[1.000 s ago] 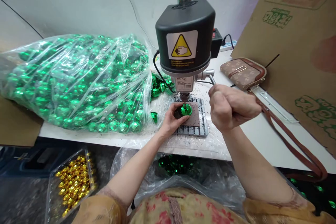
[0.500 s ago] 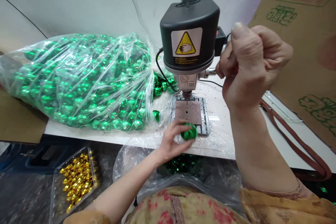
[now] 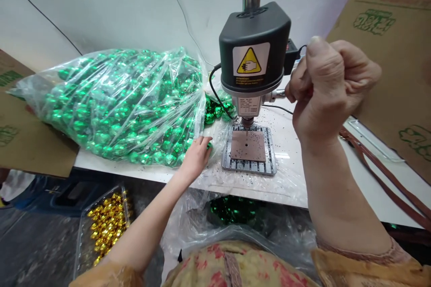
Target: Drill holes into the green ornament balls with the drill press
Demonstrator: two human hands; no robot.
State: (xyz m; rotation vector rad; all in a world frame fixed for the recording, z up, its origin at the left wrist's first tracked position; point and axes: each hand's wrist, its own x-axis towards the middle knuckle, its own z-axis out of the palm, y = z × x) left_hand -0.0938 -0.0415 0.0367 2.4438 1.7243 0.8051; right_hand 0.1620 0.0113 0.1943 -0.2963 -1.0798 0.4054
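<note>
My left hand [image 3: 197,157] is beside the big clear bag, its fingers closed over a shiny green ball [image 3: 209,145] that is mostly hidden behind them. On the right, my right hand [image 3: 332,87] is raised and curled round the feed handle [image 3: 279,94] of a small black bench drill press [image 3: 254,49]. Under the drill bit, a brown plate [image 3: 251,145] with a dark hole lies on the slotted metal base [image 3: 269,168]. No ball is on that plate.
A clear plastic bag [image 3: 134,107] full of green faceted balls fills the table's left side. More green balls [image 3: 232,210] lie in plastic below the table edge. A clear box [image 3: 79,244] holds gold balls. Cardboard [image 3: 397,54] and a brown strap [image 3: 380,166] are at right.
My left hand has moved left from the drill base to the loose ball beside the bag. The green ball it held is out of sight. My right hand stays at the handle; the view shifted slightly.
</note>
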